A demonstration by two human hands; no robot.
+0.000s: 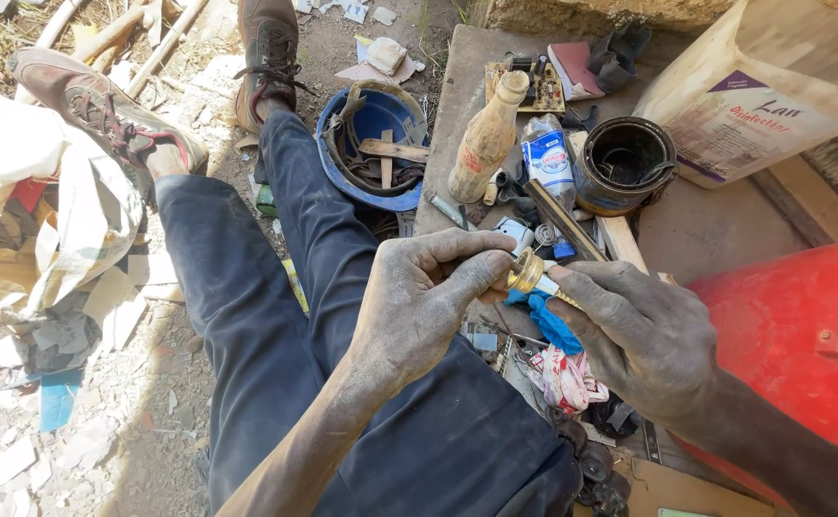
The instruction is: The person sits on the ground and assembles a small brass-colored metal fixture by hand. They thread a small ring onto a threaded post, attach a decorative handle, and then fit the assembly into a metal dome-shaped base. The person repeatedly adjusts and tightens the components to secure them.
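Note:
My left hand [419,302] and my right hand [634,330] meet over my lap, both dusty. Between them is a small brass fitting [527,273] with a round end. My left thumb and fingers pinch its round end, and my right hand grips the shaft behind it. A scrap of blue cloth [551,324] hangs just under the fitting, against my right palm. My legs in dark trousers [275,316] stretch away across the ground, ending in brown shoes [103,105].
A concrete slab [706,230] at the right carries a dusty glass bottle [486,139], a black tin [625,165], a circuit board [526,86] and small scraps. A blue helmet [373,144] full of junk lies beyond my knee. A red drum [792,335] stands at the right, a white sack [763,86] above it.

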